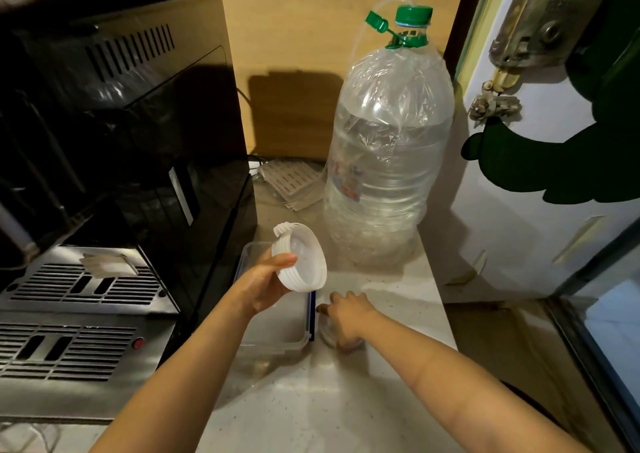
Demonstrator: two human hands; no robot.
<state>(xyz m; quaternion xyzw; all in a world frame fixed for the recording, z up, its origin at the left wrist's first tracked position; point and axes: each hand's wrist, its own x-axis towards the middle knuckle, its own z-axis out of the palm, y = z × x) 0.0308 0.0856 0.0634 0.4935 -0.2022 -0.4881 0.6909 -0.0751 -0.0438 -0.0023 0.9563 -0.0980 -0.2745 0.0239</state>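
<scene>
Right hand (346, 317) curls over what seems a small clear jar (327, 336) on the pale surface (346, 400); left hand (266, 286), up-left of it, grips a white ribbed plastic lid (304, 262). Seat it level, then twist.

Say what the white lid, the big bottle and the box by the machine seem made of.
White lid in the left hand: opaque plastic, matte, with moulded ridges round its rim. Big bottle: thin clear plastic, glossy, creased and dented; green plastic cap. Box: clear, slightly frosted rigid plastic, probably; blue clip on its side.
</scene>
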